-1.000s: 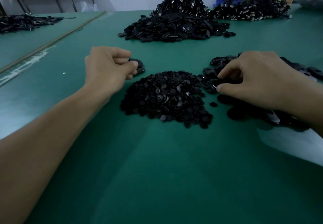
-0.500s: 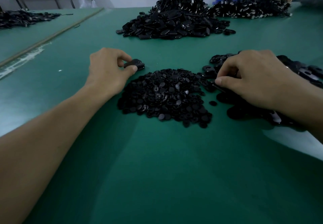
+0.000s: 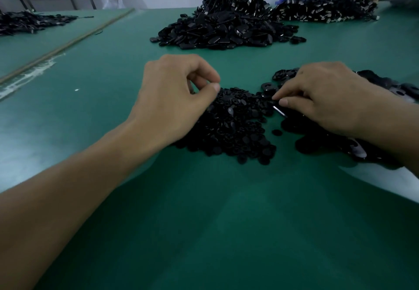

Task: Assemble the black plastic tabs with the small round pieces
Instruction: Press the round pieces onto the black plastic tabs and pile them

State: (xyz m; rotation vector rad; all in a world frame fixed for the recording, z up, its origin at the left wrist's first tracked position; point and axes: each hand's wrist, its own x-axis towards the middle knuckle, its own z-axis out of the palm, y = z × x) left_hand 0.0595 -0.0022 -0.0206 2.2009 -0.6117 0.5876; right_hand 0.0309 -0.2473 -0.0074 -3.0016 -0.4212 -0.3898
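Over the round pieces (image 3: 231, 128), left hand (image 3: 172, 99) pinched, contents untellable. Beside them, right hand (image 3: 324, 101) pinches a tab (image 3: 279, 110); most look unassembled.

Free: bare mat (image 3: 226, 221) at 6 and 9 o'clock of the disc pile (image 3: 233, 128).
Blocked: tab pile (image 3: 284, 74) at 3 o'clock (touching it); big heap (image 3: 222, 29) at 12, well apart.

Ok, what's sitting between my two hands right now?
In the head view, the heap of small round pieces fills the gap between the left hand and right hand.
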